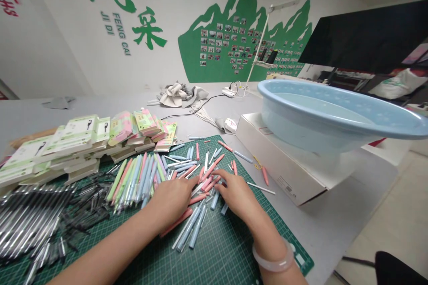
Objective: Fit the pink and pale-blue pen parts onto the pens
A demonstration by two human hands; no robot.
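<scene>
Both hands are in a loose pile of pens on a green cutting mat (220, 249). My left hand (172, 200) is closed at the left side of several pink pens (209, 182), its lower fingers partly hidden. From the right, my right hand (236, 193) curls finger and thumb round the ends of the same pink pens. Light blue pens (192, 227) and thin white refills lie just below and between the hands. Left of the pile, a row of green, pink, blue and purple pens (135, 180) lies side by side. A bracelet (274, 258) circles my right wrist.
Pen boxes (78, 136) are stacked at the left, behind silvery clear tubes (26, 218) and black clip parts (85, 205). On the right, a blue basin (310, 131) rests on a white carton (277, 160). Grey cloths (182, 94) and a cable lie at the back.
</scene>
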